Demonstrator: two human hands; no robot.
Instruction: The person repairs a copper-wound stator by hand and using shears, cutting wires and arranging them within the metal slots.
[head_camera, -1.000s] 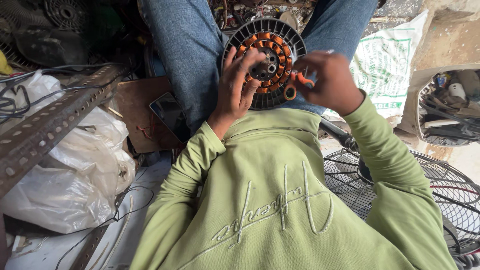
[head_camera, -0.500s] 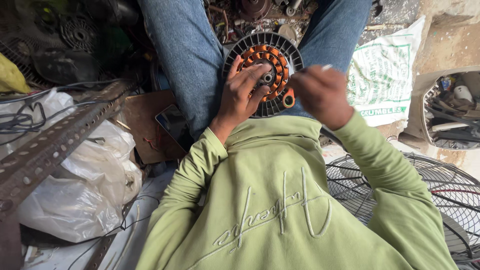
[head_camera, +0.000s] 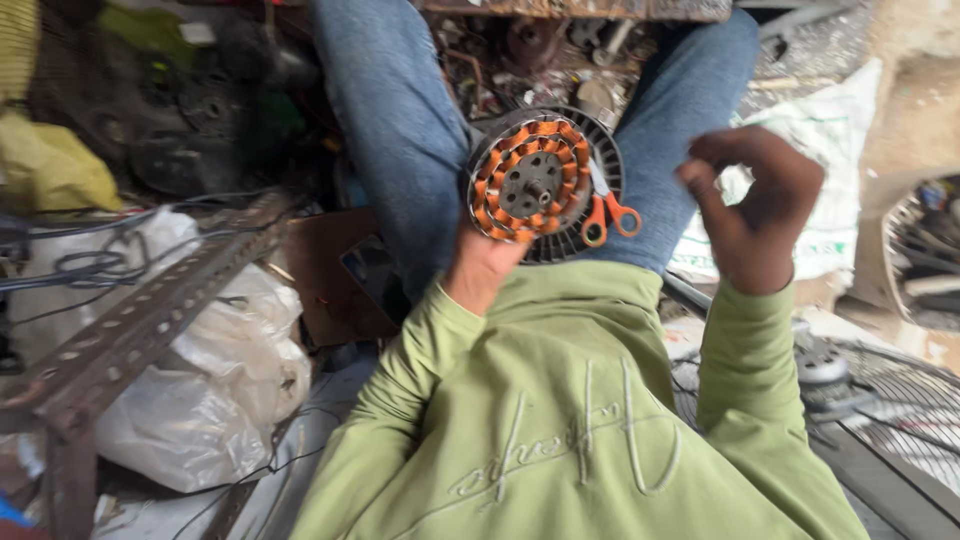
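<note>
Fan motor held up at the frame's upper centre

The round grey metal fan motor with orange copper windings (head_camera: 543, 185) rests in the left hand (head_camera: 483, 268); orange-handled scissors (head_camera: 610, 215) lie against it; right hand (head_camera: 755, 210), loosely curled and empty, hovers right.

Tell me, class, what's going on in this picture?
A person in a green sweatshirt and jeans sits among workshop clutter. The left hand holds up a round fan motor stator with orange copper windings, its face toward the camera. Orange-handled scissors lie against its right edge. The right hand is raised beside it, apart from the stator, fingers curled and holding nothing visible. A wire fan guard lies at right.
</note>
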